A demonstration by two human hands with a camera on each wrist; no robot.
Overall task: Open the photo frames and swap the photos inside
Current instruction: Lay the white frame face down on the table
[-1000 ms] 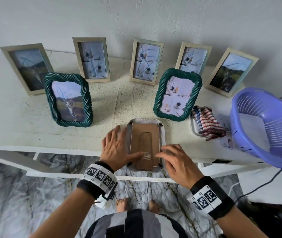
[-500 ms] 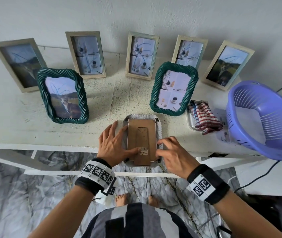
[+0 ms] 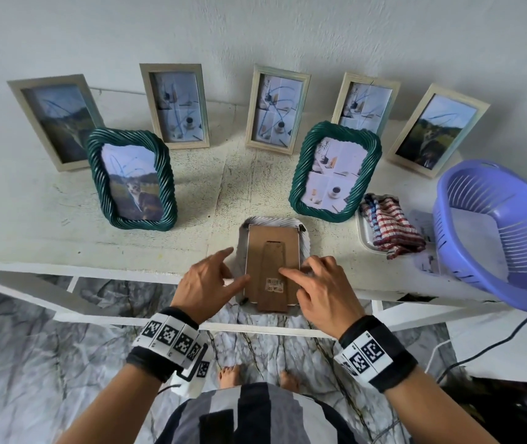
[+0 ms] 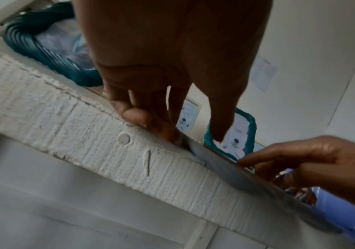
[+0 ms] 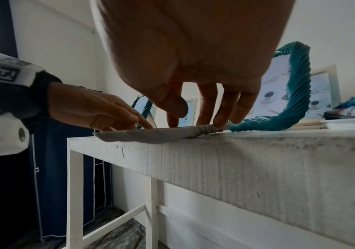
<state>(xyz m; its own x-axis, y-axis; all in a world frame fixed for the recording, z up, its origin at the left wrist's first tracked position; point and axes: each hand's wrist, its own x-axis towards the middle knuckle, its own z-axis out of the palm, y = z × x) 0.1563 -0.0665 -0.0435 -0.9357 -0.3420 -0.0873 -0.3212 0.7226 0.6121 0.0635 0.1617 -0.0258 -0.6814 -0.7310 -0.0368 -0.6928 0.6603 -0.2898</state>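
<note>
A white ribbed photo frame lies face down at the table's front edge, its brown cardboard back facing up and its near end overhanging. My left hand is at its left side, thumb against the backing's left edge and index finger stretched out. My right hand is at its right side, index tip pressing the backing beside a barcode sticker. In the right wrist view its other fingertips rest on the frame's rim. Two green twisted frames stand behind, one with a cat photo, one with a coffee photo.
Several pale wooden frames lean against the wall at the back. A striped cloth lies on a white tray to the right, next to a purple plastic basket. Marble floor and my bare feet show below the table edge.
My left hand has lifted off the table beside the frame, leaving the thumb at the backing's edge. My right index finger has slid further onto the cardboard near the sticker.
</note>
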